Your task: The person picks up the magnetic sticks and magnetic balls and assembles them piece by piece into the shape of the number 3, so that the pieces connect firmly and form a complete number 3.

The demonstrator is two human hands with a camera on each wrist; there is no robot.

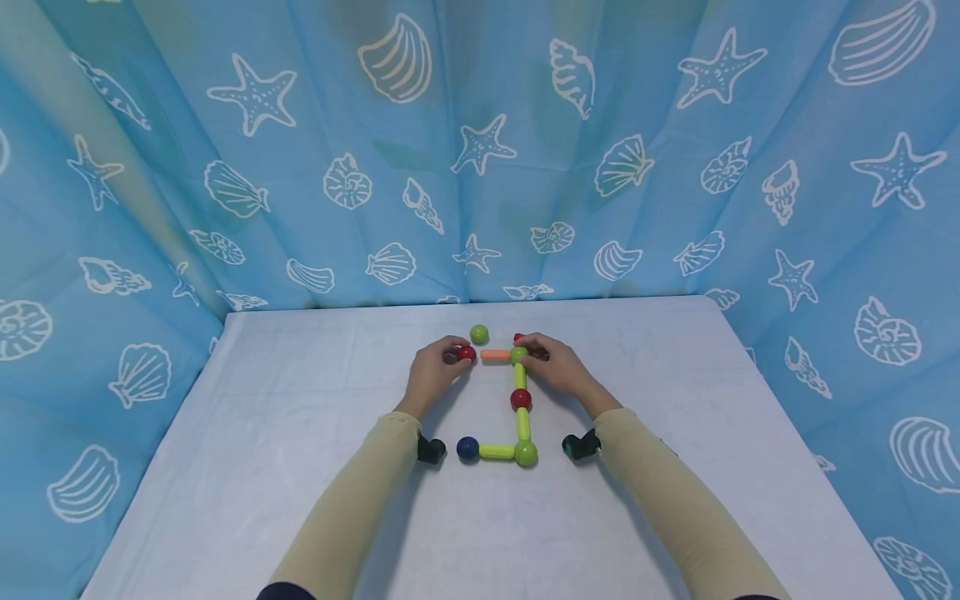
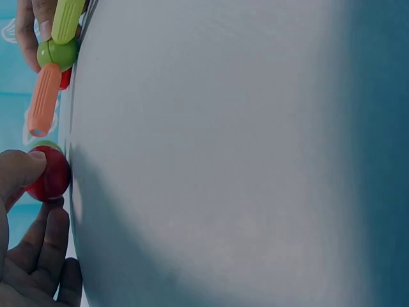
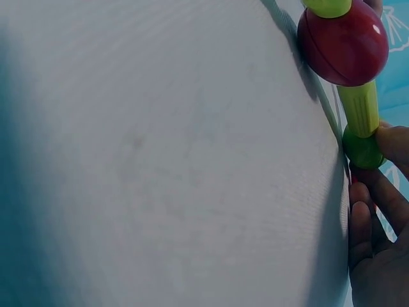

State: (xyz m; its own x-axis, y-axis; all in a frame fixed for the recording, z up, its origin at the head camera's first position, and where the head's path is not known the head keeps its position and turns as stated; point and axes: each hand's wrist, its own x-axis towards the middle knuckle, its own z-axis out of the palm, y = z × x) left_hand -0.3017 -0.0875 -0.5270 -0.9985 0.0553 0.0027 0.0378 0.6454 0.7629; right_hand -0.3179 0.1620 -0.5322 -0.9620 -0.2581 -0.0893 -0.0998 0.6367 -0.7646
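Note:
My left hand (image 1: 437, 367) pinches a red ball (image 1: 467, 353) between thumb and fingers, just left of an orange rod's free end. That orange rod (image 1: 495, 356) sticks out leftward from a green ball (image 1: 518, 356), which my right hand (image 1: 558, 367) grips. From this green ball a chain runs toward me: a yellow-green rod (image 1: 521, 377), a dark red ball (image 1: 521, 398), another rod (image 1: 522, 423) and a green corner ball (image 1: 526, 452). There it turns left along a rod (image 1: 497, 451) to a dark blue ball (image 1: 468, 449). In the left wrist view a gap separates the red ball (image 2: 52, 176) from the orange rod (image 2: 45, 102).
A loose green ball (image 1: 479, 334) lies behind the red ball. Behind the right hand's fingertips a small red piece (image 1: 518, 338) shows, mostly hidden. The white-covered table (image 1: 300, 417) ends at a blue shell-patterned curtain (image 1: 510, 208).

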